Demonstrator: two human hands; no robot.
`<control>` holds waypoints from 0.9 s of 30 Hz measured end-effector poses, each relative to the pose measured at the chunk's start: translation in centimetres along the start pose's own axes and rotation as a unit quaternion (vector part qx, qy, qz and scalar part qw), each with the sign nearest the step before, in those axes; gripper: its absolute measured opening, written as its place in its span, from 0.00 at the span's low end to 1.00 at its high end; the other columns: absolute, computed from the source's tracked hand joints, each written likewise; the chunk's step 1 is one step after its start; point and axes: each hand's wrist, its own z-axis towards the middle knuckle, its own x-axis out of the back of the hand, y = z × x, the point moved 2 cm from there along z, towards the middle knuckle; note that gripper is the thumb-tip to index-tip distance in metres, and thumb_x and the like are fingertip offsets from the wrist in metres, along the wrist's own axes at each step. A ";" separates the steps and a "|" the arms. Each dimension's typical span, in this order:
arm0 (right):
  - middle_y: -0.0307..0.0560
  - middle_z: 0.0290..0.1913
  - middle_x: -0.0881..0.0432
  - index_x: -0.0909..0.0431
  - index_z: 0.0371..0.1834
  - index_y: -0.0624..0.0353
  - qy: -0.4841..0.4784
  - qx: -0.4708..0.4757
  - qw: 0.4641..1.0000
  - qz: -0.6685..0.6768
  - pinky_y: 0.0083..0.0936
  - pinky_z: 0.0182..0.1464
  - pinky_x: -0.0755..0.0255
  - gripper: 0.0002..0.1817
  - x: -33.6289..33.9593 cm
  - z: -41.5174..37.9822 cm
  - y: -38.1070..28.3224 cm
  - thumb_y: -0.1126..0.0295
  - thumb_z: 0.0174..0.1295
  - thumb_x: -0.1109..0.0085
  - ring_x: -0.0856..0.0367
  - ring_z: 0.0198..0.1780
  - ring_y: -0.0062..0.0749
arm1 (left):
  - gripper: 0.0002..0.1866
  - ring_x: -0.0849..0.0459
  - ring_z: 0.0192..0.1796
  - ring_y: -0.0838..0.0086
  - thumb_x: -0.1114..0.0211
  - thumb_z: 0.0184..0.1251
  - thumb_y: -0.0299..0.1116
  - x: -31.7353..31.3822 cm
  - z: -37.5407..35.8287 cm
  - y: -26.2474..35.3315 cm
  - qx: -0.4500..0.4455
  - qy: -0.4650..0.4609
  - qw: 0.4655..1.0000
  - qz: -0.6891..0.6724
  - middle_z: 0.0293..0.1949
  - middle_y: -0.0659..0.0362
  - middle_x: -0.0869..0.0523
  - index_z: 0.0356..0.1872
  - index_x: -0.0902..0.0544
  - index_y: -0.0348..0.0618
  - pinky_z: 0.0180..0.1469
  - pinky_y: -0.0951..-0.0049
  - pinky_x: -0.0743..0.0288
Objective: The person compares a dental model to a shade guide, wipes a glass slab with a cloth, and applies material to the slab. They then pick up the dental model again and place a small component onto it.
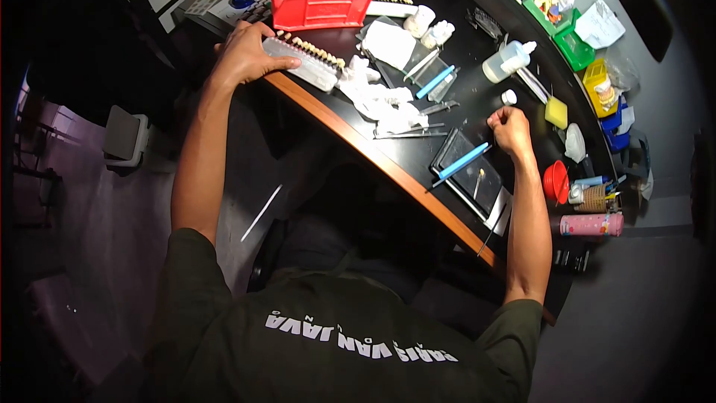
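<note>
Along the table's wooden edge [403, 177], the left hand [247, 56] grips the tooth guide [317, 73]; a loose hold could drop it. The right hand [513, 130] curls by the cap [509, 97], contents unclear; a bump could roll the cap away.

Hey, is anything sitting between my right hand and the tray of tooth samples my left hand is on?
Yes. On the tabletop between your right hand and the tray of tooth samples lie a metal instrument and crumpled white tissue, the tissue nearer the tray.
</note>
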 end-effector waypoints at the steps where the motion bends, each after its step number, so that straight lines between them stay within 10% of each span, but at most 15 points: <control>1: 0.53 0.33 0.10 0.13 0.34 0.65 0.001 0.006 1.000 0.009 0.36 0.46 0.18 0.05 -0.2 0.0 0.3 0.73 0.62 0.31 0.09 0.38 0.40 | 0.56 0.22 0.71 0.52 0.14 0.37 0.70 0.2 0.6 -0.5 0.008 -0.022 0.999 -0.029 0.66 0.45 0.20 0.65 0.18 0.40 0.73 0.44 0.34; 8: 0.54 0.32 0.11 0.16 0.33 0.64 -0.019 0.017 1.000 0.002 0.37 0.46 0.20 0.05 -0.1 0.0 -0.1 0.74 0.63 0.33 0.09 0.39 0.42 | 0.66 0.21 0.72 0.49 0.10 0.38 0.62 0.6 6.9 -0.6 -0.177 0.189 0.958 -0.120 0.72 0.38 0.24 0.78 0.33 0.38 0.75 0.54 0.29; 13: 0.58 0.35 0.11 0.18 0.36 0.65 -0.053 0.003 0.999 0.006 0.40 0.49 0.19 0.05 0.1 0.3 -0.5 0.75 0.62 0.34 0.09 0.44 0.48 | 0.54 0.15 0.65 0.65 0.11 0.50 0.33 0.9 11.6 -0.4 -0.214 -0.019 0.911 -0.351 0.64 0.48 0.15 0.78 0.33 0.35 0.69 0.66 0.22; 22: 0.55 0.34 0.13 0.24 0.34 0.63 -0.075 0.018 0.995 0.055 0.39 0.45 0.21 0.05 -0.3 0.6 0.5 0.77 0.62 0.36 0.11 0.41 0.46 | 0.49 0.09 0.52 0.71 0.11 0.52 0.41 6.1 12.5 11.4 -0.258 0.033 0.887 -0.381 0.52 0.48 0.09 0.71 0.27 0.25 0.58 0.71 0.17; 27: 0.54 0.36 0.13 0.22 0.38 0.64 -0.077 0.009 0.993 0.087 0.39 0.48 0.19 0.06 -0.7 0.5 0.8 0.78 0.58 0.40 0.10 0.46 0.50 | 0.57 0.12 0.63 0.57 0.17 0.42 0.71 5.1 16.0 26.4 -0.206 0.164 0.950 -0.168 0.64 0.43 0.13 0.66 0.18 0.32 0.68 0.60 0.22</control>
